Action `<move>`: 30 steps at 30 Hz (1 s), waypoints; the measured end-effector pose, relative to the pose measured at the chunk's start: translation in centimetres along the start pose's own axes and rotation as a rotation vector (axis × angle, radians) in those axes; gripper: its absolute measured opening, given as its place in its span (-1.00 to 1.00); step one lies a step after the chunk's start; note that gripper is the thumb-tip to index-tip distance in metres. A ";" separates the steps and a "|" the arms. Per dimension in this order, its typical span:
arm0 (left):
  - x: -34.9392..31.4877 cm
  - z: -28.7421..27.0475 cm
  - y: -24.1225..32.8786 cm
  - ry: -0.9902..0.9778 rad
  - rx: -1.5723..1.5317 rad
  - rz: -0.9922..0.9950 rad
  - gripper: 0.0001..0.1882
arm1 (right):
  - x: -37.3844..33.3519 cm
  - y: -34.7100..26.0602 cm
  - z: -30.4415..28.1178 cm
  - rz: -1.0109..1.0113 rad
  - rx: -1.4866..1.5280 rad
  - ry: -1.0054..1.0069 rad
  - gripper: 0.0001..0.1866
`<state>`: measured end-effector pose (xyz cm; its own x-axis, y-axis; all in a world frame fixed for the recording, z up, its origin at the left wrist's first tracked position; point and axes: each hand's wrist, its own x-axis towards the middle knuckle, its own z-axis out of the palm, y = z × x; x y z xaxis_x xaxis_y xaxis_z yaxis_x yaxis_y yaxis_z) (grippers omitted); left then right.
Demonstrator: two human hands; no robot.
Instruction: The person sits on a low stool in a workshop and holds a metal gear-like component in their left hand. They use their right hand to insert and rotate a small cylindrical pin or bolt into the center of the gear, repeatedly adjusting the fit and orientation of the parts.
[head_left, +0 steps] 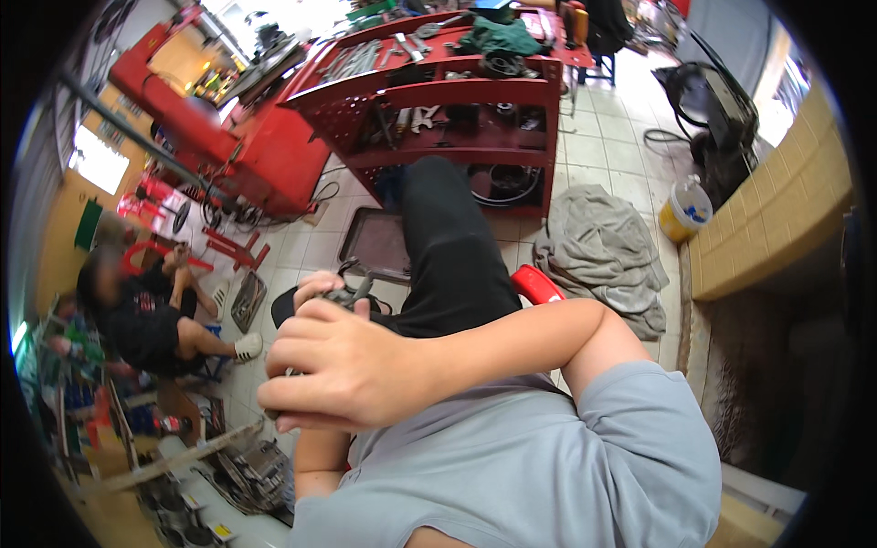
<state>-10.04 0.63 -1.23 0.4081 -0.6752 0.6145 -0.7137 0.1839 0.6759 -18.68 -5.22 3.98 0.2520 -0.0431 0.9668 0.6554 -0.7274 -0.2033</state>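
Observation:
My right hand (333, 365) reaches across my body, its fingers curled and closed over something that its own back mostly hides. A dark bit shows between those fingers, too little to name. Just beyond, a grey metal part (343, 295) with a thin dark lever sticks out over my lap. My left hand (317, 285) is largely covered by the right one. Its visible fingers are bent around the side of the grey metal part.
A red tool cart (429, 157) with wrenches stands in front of my knee, beside a dark tray (376, 239) on the tiles. To the right lie a grey cloth (598, 247) and a bucket (685, 212). Another person (137, 310) sits at the left.

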 end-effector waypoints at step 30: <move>0.5 0.2 -4.6 -0.048 -0.401 0.051 -0.61 | 1.0 0.3 -3.5 0.056 -0.018 -0.103 -0.67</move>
<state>-6.69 -0.74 -4.08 0.3439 -0.6886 0.6384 -0.4503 0.4757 0.7557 -20.75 -7.88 5.38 0.3600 -0.0139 0.9329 0.6259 -0.7379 -0.2525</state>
